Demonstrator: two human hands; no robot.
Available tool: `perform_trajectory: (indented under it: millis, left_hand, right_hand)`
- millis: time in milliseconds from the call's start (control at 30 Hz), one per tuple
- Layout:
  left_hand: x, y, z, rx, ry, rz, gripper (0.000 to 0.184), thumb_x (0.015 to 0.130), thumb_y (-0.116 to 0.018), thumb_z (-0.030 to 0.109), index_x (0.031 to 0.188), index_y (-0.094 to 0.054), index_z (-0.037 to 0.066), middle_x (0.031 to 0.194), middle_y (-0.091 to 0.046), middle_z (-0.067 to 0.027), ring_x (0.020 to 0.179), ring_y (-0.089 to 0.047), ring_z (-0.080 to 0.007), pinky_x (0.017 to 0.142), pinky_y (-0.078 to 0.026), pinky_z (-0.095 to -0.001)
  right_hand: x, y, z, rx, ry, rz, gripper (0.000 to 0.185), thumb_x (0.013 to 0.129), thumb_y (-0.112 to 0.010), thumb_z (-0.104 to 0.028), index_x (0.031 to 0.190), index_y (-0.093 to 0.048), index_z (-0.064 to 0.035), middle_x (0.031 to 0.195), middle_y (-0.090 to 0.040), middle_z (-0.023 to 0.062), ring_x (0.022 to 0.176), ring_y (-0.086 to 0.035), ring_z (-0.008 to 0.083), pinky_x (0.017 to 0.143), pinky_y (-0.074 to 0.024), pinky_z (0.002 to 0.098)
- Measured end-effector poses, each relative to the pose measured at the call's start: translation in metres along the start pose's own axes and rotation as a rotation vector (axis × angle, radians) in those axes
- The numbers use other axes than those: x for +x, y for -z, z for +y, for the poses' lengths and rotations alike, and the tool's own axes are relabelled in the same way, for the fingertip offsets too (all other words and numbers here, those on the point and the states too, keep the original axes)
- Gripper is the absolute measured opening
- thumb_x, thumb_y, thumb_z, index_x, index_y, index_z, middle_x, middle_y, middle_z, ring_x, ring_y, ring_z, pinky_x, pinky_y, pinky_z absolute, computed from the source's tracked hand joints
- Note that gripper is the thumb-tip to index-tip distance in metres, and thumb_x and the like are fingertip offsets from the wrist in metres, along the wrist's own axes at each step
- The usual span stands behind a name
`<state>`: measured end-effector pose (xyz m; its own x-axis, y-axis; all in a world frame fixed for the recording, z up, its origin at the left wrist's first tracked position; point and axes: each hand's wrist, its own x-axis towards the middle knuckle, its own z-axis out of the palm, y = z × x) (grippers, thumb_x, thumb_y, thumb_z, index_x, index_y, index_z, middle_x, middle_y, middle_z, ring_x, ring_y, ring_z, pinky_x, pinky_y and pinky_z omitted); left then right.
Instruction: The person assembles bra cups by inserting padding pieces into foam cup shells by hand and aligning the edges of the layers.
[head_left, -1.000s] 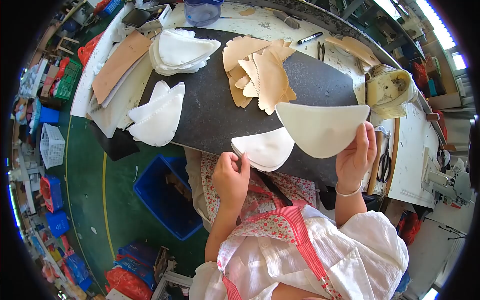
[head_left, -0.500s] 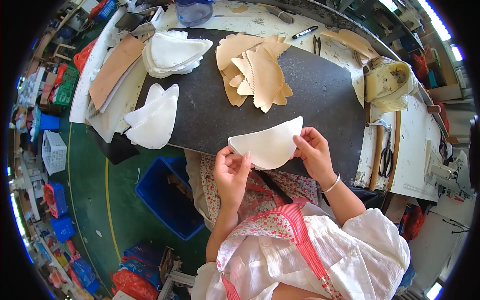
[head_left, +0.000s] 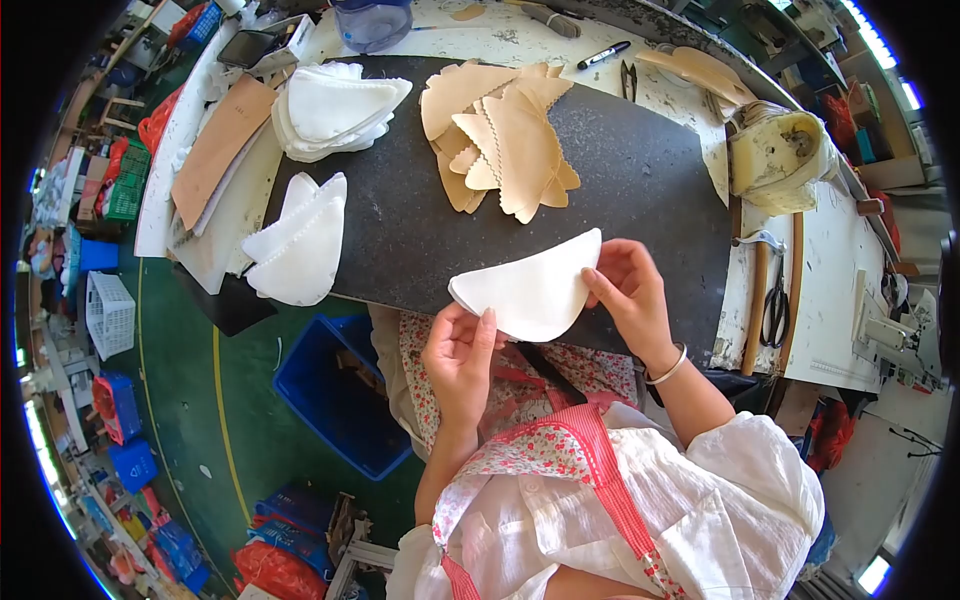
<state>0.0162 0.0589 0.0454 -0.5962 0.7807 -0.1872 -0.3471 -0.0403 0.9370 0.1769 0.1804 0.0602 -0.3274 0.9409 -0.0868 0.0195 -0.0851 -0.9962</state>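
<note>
The thin stack of curved white pieces (head_left: 528,287) was held over the near edge of the dark tabletop (head_left: 640,200), close to the body, probably because that kept it easy to see and reach. The left hand (head_left: 460,352) pinched its lower left side, thumb on top and fingers underneath, while the right hand (head_left: 628,298) pinched the right edge between thumb and fingers; gripping both sides seemed to keep the layers level and flush. Beyond lay the tan scalloped pieces (head_left: 512,140), loosely overlapped, their edges perhaps easier to pick apart that way. To the left, the larger white pile (head_left: 335,112) and the smaller white pile (head_left: 300,245) lay apart, seemingly to keep batches separate. Black-handled scissors (head_left: 776,315) lay off to the right, leaving working room.
</note>
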Motion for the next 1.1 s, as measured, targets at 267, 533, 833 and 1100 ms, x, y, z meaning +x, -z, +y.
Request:
perform_trajectory:
  millis: [267,533,833,1100]
  left_hand:
    - [-0.019,-0.021,0.016,0.074,-0.144,-0.103,0.011,0.091,-0.060,0.002,0.098,-0.058,-0.005,0.086,-0.068,-0.0120,0.079,-0.065,-0.0141,0.072,-0.053,-0.0260]
    - [-0.017,-0.019,0.023,0.285,-0.330,-0.140,0.011,0.088,-0.061,-0.003,0.098,-0.060,-0.008,0.088,-0.068,-0.0138,0.079,-0.067,-0.0153,0.071,-0.054,-0.0256]
    - [-0.020,-0.019,0.026,0.313,-0.332,-0.155,0.011,0.089,-0.059,-0.003,0.099,-0.058,-0.008,0.091,-0.064,-0.0122,0.083,-0.065,-0.0140,0.072,-0.054,-0.0259]
    - [-0.022,-0.033,0.022,0.174,-0.467,-0.001,0.018,0.091,-0.057,0.001,0.107,-0.053,-0.005,0.097,-0.064,-0.0123,0.086,-0.062,-0.0121,0.073,-0.051,-0.0242]
  right_hand:
    - [-0.011,-0.027,-0.047,-0.443,0.592,-0.320,0.026,0.069,-0.075,0.000,0.093,-0.066,-0.0017,0.091,-0.061,0.0108,0.080,-0.062,0.0236,0.066,-0.0512,0.0322]
    - [-0.014,-0.032,-0.052,-0.579,0.833,-0.344,0.022,0.066,-0.072,0.000,0.087,-0.066,-0.0002,0.086,-0.062,0.0097,0.071,-0.062,0.0240,0.062,-0.0521,0.0326]
    - [-0.015,-0.029,-0.049,-0.286,0.449,-0.323,0.015,0.070,-0.067,0.004,0.085,-0.069,0.0020,0.085,-0.066,0.0098,0.072,-0.065,0.0181,0.063,-0.0531,0.0271]
    - [-0.017,-0.028,-0.044,-0.073,0.231,-0.291,0.016,0.075,-0.066,0.003,0.091,-0.069,0.0016,0.088,-0.065,0.0086,0.077,-0.066,0.0154,0.069,-0.0548,0.0257]
